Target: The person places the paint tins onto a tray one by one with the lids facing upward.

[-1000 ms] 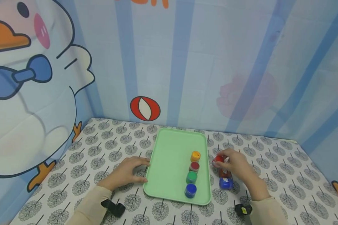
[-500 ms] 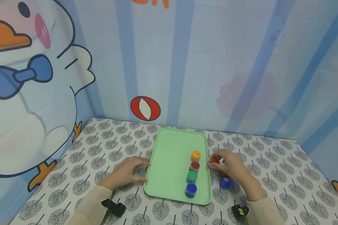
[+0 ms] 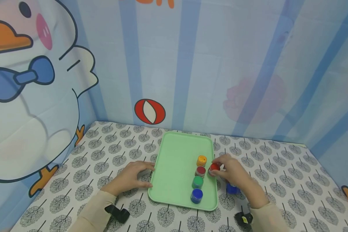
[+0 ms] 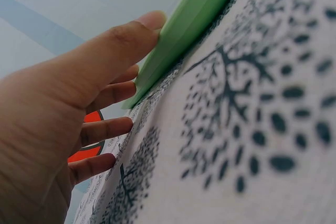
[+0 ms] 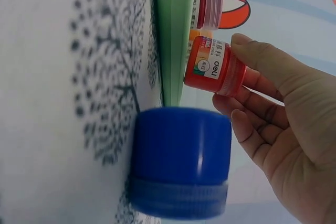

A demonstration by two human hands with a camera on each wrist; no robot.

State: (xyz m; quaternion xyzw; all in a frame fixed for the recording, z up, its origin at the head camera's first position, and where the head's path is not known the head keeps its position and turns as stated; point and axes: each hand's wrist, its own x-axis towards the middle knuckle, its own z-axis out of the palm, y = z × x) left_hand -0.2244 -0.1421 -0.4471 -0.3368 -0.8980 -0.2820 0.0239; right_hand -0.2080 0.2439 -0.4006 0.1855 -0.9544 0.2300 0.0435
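A red paint jar (image 3: 213, 169) is pinched by its lid between the thumb and fingers of my right hand (image 3: 233, 170). In the right wrist view the red jar, its label facing the camera, is tilted at the green tray's right rim (image 5: 174, 35). In the head view it overlaps the tray (image 3: 174, 164) beside a dark red paint jar (image 3: 200, 171). An orange jar (image 3: 201, 160), a green jar (image 3: 197, 182) and a blue jar (image 3: 196, 196) stand in the same column. My left hand (image 3: 130, 177) rests its thumb and fingertips on the tray's left rim, fingers spread.
Outside the tray, a second blue paint jar (image 3: 232, 188) lies on its side under my right wrist, large in the right wrist view. The tree-print cloth (image 3: 110, 151) covers the table, and a cartoon curtain (image 3: 208, 64) stands behind it.
My right hand has moved left with the red paint jar, from the cloth beside the tray to over its right rim. A brownish jar is now hidden behind that hand. The left hand stays put.
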